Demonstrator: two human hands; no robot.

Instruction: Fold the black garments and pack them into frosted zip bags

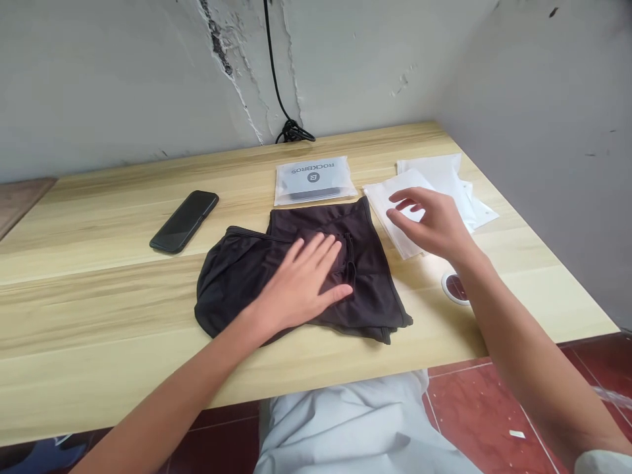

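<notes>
A black balaclava-like cloth piece [241, 276] with stitched edges is spread on the table, its rounded part to the left and its wide, squared part to the right. My left hand [306, 280] rests palm down on its middle, fingers stretched out and thumb apart, hiding some of the cloth. Above the white translucent plastic bags [385, 210] hovers my right hand [432, 220], fingers loosely curved and apart, holding nothing. Behind the cloth lies a packed plastic pouch [316, 181] marked ROCKBROS, its print upside down to me.
A black phone [184, 222] lies on the wooden table [99, 309] to the left. A round grommet hole [455, 288] sits near my right forearm. A coiled black cable [295, 131] hangs down the wall at the back. The table's front edge runs above my lap.
</notes>
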